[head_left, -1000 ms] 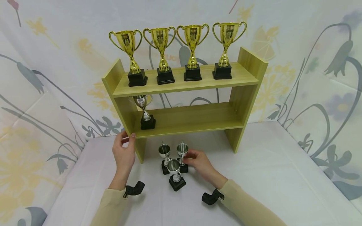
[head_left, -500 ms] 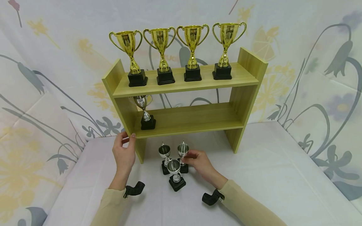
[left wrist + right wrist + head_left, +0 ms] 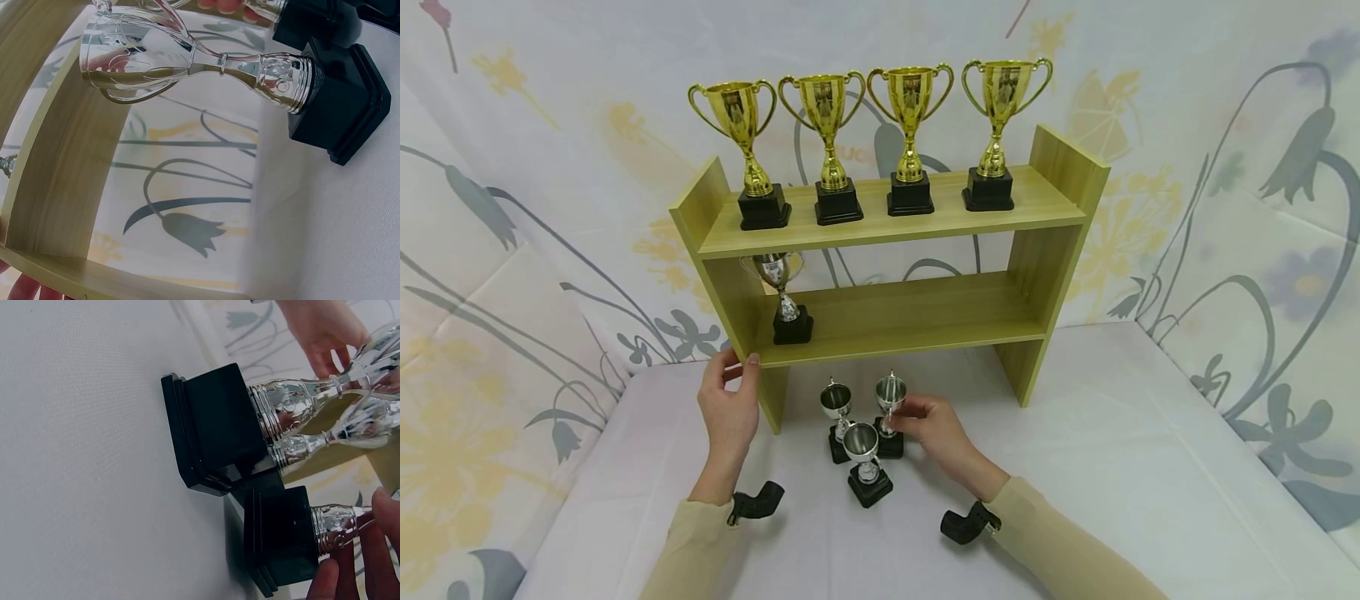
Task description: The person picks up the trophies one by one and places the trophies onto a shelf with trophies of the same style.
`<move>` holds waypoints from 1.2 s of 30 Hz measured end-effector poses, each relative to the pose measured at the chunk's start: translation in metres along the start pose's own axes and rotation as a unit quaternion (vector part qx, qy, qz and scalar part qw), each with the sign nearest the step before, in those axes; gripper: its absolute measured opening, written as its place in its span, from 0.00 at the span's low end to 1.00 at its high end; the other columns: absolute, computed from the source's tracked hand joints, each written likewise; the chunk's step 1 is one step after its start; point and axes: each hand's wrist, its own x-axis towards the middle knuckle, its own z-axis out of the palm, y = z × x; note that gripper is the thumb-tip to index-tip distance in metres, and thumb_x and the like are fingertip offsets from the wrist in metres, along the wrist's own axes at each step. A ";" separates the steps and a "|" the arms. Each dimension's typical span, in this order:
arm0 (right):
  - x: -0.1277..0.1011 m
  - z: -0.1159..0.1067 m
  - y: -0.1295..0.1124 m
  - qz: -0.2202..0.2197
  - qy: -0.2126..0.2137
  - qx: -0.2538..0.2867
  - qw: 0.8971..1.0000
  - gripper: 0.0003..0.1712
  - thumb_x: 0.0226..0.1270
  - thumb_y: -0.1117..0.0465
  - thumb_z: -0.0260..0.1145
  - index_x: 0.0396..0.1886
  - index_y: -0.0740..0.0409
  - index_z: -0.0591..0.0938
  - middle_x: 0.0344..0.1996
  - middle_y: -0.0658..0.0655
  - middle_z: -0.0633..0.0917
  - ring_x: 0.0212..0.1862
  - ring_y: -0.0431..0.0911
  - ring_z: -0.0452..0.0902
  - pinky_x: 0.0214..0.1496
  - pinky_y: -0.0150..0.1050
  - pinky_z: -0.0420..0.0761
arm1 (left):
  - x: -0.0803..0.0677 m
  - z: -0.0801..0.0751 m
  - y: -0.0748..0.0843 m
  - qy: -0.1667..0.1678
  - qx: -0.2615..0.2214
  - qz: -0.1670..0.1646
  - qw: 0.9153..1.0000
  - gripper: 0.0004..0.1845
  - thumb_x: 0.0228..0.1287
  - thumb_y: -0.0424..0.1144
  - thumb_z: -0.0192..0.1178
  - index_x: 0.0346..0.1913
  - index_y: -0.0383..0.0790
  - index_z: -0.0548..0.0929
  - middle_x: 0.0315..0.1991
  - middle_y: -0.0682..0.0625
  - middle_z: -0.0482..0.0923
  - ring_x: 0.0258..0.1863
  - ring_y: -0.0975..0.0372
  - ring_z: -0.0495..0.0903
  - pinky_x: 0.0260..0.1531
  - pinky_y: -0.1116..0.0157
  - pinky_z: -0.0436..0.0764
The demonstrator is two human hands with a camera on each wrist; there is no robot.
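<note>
Three small silver trophy cups on black bases are grouped on the white cloth: one at the front (image 3: 867, 477), one at the back left (image 3: 836, 402), one at the back right (image 3: 891, 392). My right hand (image 3: 943, 435) pinches the back right trophy by its stem. In the right wrist view its black base (image 3: 281, 534) stays close to the cloth, with my fingers (image 3: 378, 550) round the narrow part above. My left hand (image 3: 728, 410) grips the wooden shelf (image 3: 917, 321) at its left side panel, thumb at the front edge of the middle board.
Several gold trophies (image 3: 912, 92) stand in a row on the top board. Another silver trophy (image 3: 788, 321) is at the left end of the middle board. Patterned fabric (image 3: 1247, 167) hangs behind and around the white-clothed table (image 3: 1120, 467).
My right hand has shifted slightly to the right with the back right trophy, widening its gap from the back left one. My left hand has stayed on the shelf.
</note>
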 end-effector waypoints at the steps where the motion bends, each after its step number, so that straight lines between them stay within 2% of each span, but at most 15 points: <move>1: 0.000 0.000 -0.001 0.000 0.001 0.002 1.000 0.12 0.57 0.69 0.71 0.42 0.68 0.86 0.37 0.57 0.88 0.41 0.44 0.83 0.48 0.40 0.81 | 0.000 0.000 0.000 0.000 0.000 0.000 1.000 0.16 0.72 0.41 0.58 0.54 0.32 0.80 0.48 0.42 0.78 0.45 0.58 0.74 0.34 0.75 0.74; 15: -0.004 -0.004 -0.009 0.001 0.032 -0.009 0.999 0.11 0.57 0.69 0.72 0.41 0.66 0.87 0.35 0.54 0.88 0.41 0.44 0.81 0.47 0.39 0.80 | -0.001 -0.001 0.001 0.001 0.004 0.004 1.000 0.15 0.72 0.40 0.59 0.54 0.32 0.80 0.47 0.42 0.77 0.45 0.56 0.75 0.35 0.72 0.74; 23: -0.005 -0.005 -0.012 -0.003 0.035 -0.005 0.999 0.10 0.57 0.68 0.73 0.40 0.63 0.88 0.36 0.52 0.87 0.43 0.44 0.81 0.48 0.39 0.79 | -0.001 -0.001 0.000 -0.002 0.005 0.003 1.000 0.16 0.73 0.41 0.58 0.54 0.32 0.80 0.47 0.42 0.77 0.46 0.56 0.75 0.36 0.73 0.74; 36: -0.002 -0.007 -0.021 -0.028 0.036 -0.005 0.999 0.09 0.57 0.67 0.73 0.39 0.63 0.88 0.36 0.53 0.87 0.46 0.46 0.80 0.48 0.40 0.79 | 0.001 -0.001 -0.001 -0.005 -0.005 -0.008 1.000 0.16 0.73 0.42 0.58 0.55 0.33 0.80 0.48 0.43 0.78 0.46 0.56 0.74 0.40 0.65 0.75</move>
